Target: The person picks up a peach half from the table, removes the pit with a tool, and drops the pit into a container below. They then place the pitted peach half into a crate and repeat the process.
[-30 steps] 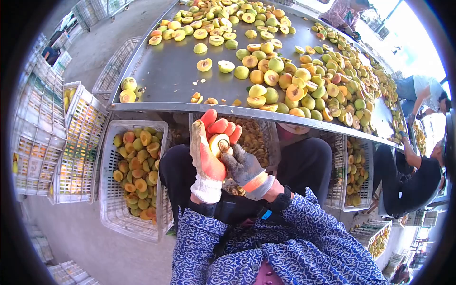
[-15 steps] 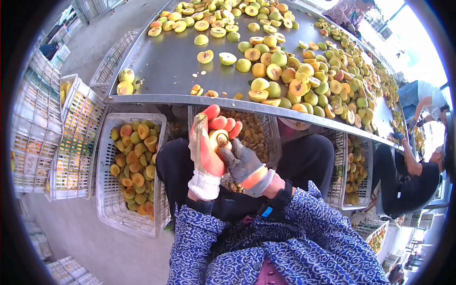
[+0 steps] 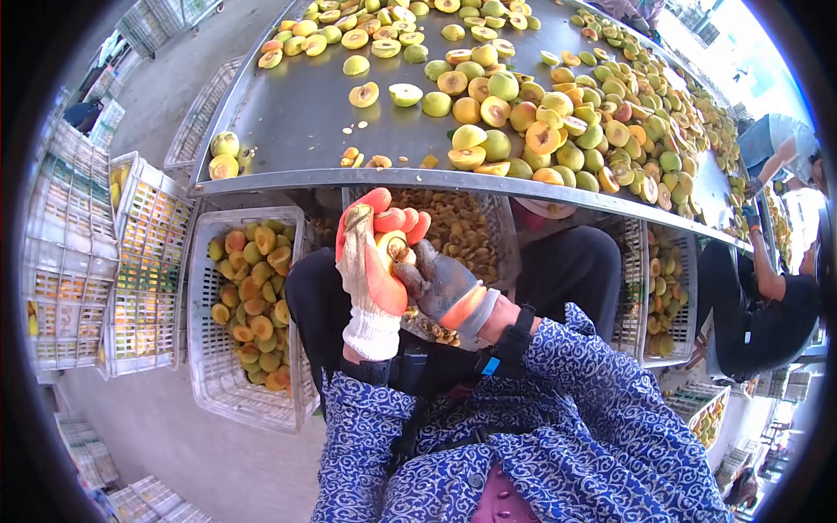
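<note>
One halved fruit (image 3: 391, 247) is held in the left hand (image 3: 370, 261), which wears a red and white glove; its fingers (image 3: 394, 218) are curled closely round the half, cut face up. The right hand (image 3: 440, 283), in a grey glove with an orange cuff, is pressed against the cut face, its fingertips pinched narrow at the stone; whether the stone itself is gripped cannot be told. Both hands are raised just below the near edge of the metal table (image 3: 296, 122), which serves as the landmark.

On the table, whole and halved fruit are spread in a mass too dense to count, thickest towards its right side; two fruits (image 3: 224, 155) lie apart at its near left corner. Under the table's edge, directly behind the hands, one white crate of stones (image 3: 462, 231) is seen. To the left of it, below the table, one white crate of fruit halves (image 3: 248, 292) stands on the floor. To the right, under the table, another crate with fruit (image 3: 663, 288) is seen. Two other people (image 3: 767, 296) are visible at the table's right end.
</note>
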Tool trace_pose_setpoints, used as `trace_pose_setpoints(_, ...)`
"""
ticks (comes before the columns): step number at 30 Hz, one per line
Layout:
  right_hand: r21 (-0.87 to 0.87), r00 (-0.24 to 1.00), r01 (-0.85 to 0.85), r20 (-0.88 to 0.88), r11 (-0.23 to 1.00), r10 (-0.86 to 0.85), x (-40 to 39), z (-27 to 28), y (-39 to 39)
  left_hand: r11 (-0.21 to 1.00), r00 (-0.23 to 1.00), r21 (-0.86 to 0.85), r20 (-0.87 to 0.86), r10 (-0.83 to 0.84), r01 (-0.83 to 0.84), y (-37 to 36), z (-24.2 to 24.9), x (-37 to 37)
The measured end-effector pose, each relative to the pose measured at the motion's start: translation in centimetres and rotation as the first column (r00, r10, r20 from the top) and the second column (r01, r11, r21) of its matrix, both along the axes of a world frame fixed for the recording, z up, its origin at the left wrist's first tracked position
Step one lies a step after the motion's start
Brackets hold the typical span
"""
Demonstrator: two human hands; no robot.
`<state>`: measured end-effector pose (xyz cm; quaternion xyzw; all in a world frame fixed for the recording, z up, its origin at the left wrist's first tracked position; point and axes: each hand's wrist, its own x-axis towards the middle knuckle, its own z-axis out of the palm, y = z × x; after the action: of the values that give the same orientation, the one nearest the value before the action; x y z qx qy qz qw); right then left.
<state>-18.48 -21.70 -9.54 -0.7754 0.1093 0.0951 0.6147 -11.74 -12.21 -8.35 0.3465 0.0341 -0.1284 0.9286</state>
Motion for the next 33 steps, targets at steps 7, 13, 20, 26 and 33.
trace_pose_setpoints(7, 0.271, 0.998, -0.024, 0.056, 0.962, 0.009, 0.9, -0.7, 0.0, 0.997, 0.996, 0.023, 0.053, 0.066, -0.067, 0.0, -0.3, 0.3)
trace_pose_setpoints(13, 0.366, 0.995, -0.091, 0.068, 0.926, 0.071, 1.1, -2.0, -0.6, 0.984, 0.987, 0.170, 0.160, 0.020, -0.047, -0.4, -0.2, 0.2)
trace_pose_setpoints(20, -0.259, 0.747, -0.130, 0.610, 0.957, 0.266, 0.5, -4.3, -1.7, 0.973, 0.984, 0.217, 0.138, -0.111, 0.079, -1.8, 0.7, 0.6)
trace_pose_setpoints(26, 0.068, 0.989, 0.008, 0.148, 0.998, -0.019, -0.7, -1.0, -1.3, 0.976, 0.994, 0.216, 0.104, -0.039, 0.016, -2.5, 1.4, 0.2)
trace_pose_setpoints(33, 0.708, 0.982, 0.068, -0.173, 0.702, 0.079, -1.0, 0.4, -3.1, 0.984, 0.988, 0.100, -0.049, -0.144, 0.148, -1.9, 2.3, 0.0)
